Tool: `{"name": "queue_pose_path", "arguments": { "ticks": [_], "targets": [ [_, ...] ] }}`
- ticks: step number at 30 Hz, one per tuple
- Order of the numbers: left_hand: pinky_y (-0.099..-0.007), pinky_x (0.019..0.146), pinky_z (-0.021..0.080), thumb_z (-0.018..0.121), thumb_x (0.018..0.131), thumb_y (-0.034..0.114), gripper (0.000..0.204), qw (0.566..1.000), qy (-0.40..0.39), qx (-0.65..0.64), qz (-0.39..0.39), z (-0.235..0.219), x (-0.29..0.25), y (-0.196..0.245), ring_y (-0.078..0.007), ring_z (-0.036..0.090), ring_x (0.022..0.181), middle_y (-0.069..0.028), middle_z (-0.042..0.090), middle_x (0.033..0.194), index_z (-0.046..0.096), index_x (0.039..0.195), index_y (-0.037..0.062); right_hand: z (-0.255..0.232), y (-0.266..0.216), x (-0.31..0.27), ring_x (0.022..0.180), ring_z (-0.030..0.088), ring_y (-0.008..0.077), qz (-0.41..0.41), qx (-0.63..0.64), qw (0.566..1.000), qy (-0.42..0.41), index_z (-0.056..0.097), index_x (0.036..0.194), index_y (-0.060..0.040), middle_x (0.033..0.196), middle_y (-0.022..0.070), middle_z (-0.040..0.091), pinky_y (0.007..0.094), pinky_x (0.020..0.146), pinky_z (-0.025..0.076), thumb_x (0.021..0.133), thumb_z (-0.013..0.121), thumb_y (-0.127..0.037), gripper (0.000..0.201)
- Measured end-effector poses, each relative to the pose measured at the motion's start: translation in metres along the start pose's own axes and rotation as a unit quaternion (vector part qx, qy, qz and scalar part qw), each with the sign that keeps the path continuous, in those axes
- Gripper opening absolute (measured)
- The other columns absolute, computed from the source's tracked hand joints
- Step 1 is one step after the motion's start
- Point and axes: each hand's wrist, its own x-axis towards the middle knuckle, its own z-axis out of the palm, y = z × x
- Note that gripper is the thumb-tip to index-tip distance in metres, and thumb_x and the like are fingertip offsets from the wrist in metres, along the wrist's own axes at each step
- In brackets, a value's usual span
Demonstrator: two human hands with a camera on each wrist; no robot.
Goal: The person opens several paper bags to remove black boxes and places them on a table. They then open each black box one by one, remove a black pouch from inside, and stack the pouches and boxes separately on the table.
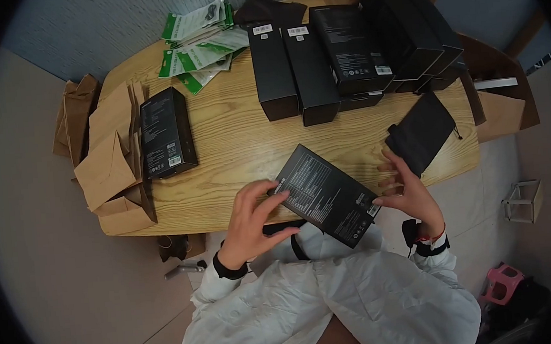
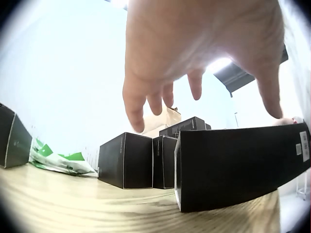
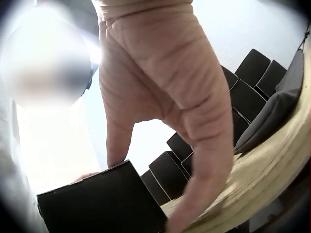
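A flat black box with printed white text and a barcode label lies tilted across the table's front edge, one end jutting over the person's lap. At its left end is the left hand, fingertips over the printed face and thumb spread off toward the near side. In the left wrist view, the fingers of that hand hang spread above the box. The right hand has its thumb at the box's labelled right end, its other fingers spread apart. The right wrist view shows that hand reaching down around the box's end.
Several black boxes stand at the back right. A black drawstring pouch lies right of the right hand. Green and white packets are piled at the back. On the left are brown paper bags beside another black box.
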Motion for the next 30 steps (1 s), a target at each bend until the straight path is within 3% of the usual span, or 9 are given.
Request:
{"name": "queue_pose_path", "arguments": {
  "ticks": [1, 2, 4, 8, 12, 15, 21, 25, 30],
  "targets": [
    [-0.0496, 0.104, 0.031, 0.086, 0.058, 0.034, 0.085, 0.999, -0.034, 0.004, -0.014, -0.001, 0.005, -0.001, -0.0361, 0.036, 0.129, -0.0151, 0.037, 0.140, 0.049, 0.132, 0.0153, -0.006, 0.003, -0.004, 0.098, 0.060, 0.0146, 0.092, -0.001, 0.993, -0.068, 0.028, 0.145, -0.0074, 0.123, 0.0124, 0.054, 0.0262, 0.079, 0.051, 0.083, 0.070, -0.006, 0.075],
    [-0.0496, 0.104, 0.031, 0.086, 0.058, 0.034, 0.085, 0.999, -0.036, 0.003, -0.010, -0.001, 0.012, 0.001, -0.0361, 0.036, 0.129, -0.0151, 0.037, 0.140, 0.049, 0.132, 0.0153, -0.010, 0.004, -0.007, 0.093, 0.062, 0.0148, 0.183, 0.000, 0.974, -0.134, 0.027, 0.145, -0.0078, 0.120, 0.0127, 0.056, 0.0269, 0.077, 0.052, 0.083, 0.070, -0.007, 0.075],
    [-0.0544, 0.108, 0.024, 0.087, 0.053, 0.035, 0.099, 0.979, -0.177, 0.102, -0.002, 0.004, 0.029, 0.012, -0.0372, 0.026, 0.137, -0.0156, 0.027, 0.148, 0.041, 0.140, 0.0209, -0.003, 0.005, -0.008, 0.089, 0.063, 0.0147, 0.174, 0.074, 0.973, -0.130, 0.027, 0.145, -0.0063, 0.113, 0.0134, 0.059, 0.0263, 0.074, 0.052, 0.085, 0.069, -0.009, 0.073],
    [-0.0619, 0.108, 0.017, 0.087, 0.048, 0.041, 0.108, 0.945, -0.281, 0.164, 0.038, 0.022, 0.052, 0.028, -0.0423, 0.020, 0.138, -0.0207, 0.023, 0.149, 0.037, 0.142, 0.0228, 0.020, 0.013, 0.005, 0.091, 0.063, 0.0152, 0.150, 0.155, 0.972, -0.094, 0.027, 0.144, -0.0076, 0.112, 0.0137, 0.059, 0.0276, 0.074, 0.054, 0.090, 0.064, -0.010, 0.066],
    [-0.0631, 0.103, 0.024, 0.085, 0.048, 0.045, 0.108, 0.937, -0.248, 0.243, 0.034, 0.019, 0.066, 0.025, -0.0428, 0.030, 0.131, -0.0204, 0.034, 0.140, 0.036, 0.142, 0.0226, 0.035, 0.023, 0.015, 0.103, 0.059, 0.0178, 0.062, 0.256, 0.964, -0.029, 0.028, 0.142, -0.0071, 0.121, 0.0161, 0.053, 0.0298, 0.089, 0.049, 0.087, 0.066, -0.007, 0.067],
    [-0.0624, 0.102, 0.026, 0.085, 0.050, 0.045, 0.106, 0.947, -0.244, 0.208, 0.024, 0.017, 0.067, 0.021, -0.0415, 0.034, 0.126, -0.0197, 0.039, 0.132, 0.037, 0.142, 0.0212, 0.042, 0.032, 0.019, 0.110, 0.055, 0.0195, 0.025, 0.307, 0.950, -0.057, 0.030, 0.142, -0.0094, 0.127, 0.0147, 0.048, 0.0331, 0.098, 0.044, 0.086, 0.065, -0.003, 0.066],
    [-0.0628, 0.103, 0.025, 0.084, 0.053, 0.041, 0.102, 0.949, -0.212, 0.233, 0.005, 0.020, 0.061, 0.028, -0.0398, 0.036, 0.123, -0.0200, 0.039, 0.128, 0.037, 0.141, 0.0197, 0.053, 0.026, 0.022, 0.126, 0.041, 0.0224, 0.028, 0.272, 0.958, -0.086, 0.033, 0.142, -0.0123, 0.132, 0.0133, 0.041, 0.0355, 0.102, 0.041, 0.082, 0.065, 0.001, 0.069],
    [-0.0638, 0.103, 0.025, 0.085, 0.053, 0.037, 0.103, 0.946, -0.224, 0.233, -0.007, 0.016, 0.058, 0.031, -0.0391, 0.036, 0.123, -0.0188, 0.038, 0.130, 0.035, 0.142, 0.0198, 0.062, 0.023, 0.025, 0.127, 0.039, 0.0246, 0.038, 0.266, 0.961, -0.067, 0.033, 0.141, -0.0117, 0.133, 0.0146, 0.038, 0.0366, 0.102, 0.041, 0.079, 0.063, 0.003, 0.071],
    [-0.0647, 0.104, 0.023, 0.085, 0.053, 0.033, 0.106, 0.932, -0.283, 0.224, -0.017, -0.002, 0.049, 0.023, -0.0383, 0.035, 0.123, -0.0157, 0.037, 0.132, 0.032, 0.143, 0.0187, 0.056, -0.004, 0.031, 0.120, 0.044, 0.0295, -0.030, 0.143, 0.989, -0.013, 0.033, 0.140, -0.0095, 0.129, 0.0175, 0.039, 0.0371, 0.096, 0.044, 0.072, 0.056, 0.004, 0.073]
  ]
}}
